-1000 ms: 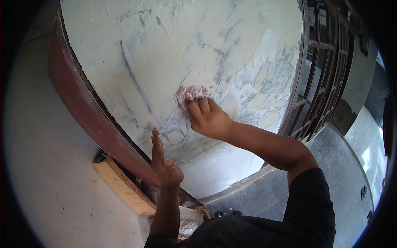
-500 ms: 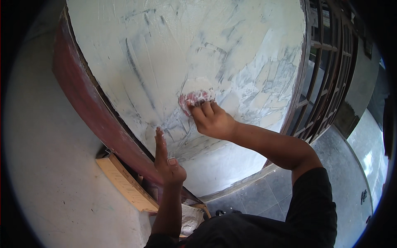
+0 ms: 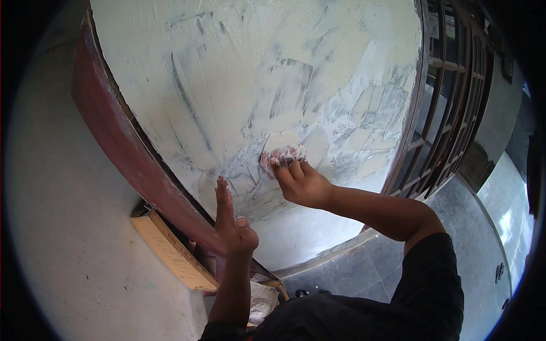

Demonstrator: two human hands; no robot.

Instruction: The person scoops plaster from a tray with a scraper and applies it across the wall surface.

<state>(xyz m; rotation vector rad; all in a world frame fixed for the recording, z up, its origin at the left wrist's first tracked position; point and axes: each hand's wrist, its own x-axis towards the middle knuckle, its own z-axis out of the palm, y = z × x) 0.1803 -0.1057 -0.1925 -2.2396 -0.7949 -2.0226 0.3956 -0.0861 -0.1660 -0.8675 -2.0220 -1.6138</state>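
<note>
— Where the right hand presses the panel, what's under its fingers?
— A pinkish pad, mostly hidden, near the panel's lower edge.
— The left hand?
— Flat, fingers together, empty, on that edge.

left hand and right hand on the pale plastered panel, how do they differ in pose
The left hand lies flat and open against the pale plastered panel, fingers straight and empty, low near the dark red frame. The right hand sits higher with fingers curled, pressing a small pinkish abrasive pad to the surface. The left forearm rises from the lower edge; the right reaches in from the right. Both are bare and touch the same panel.
</note>
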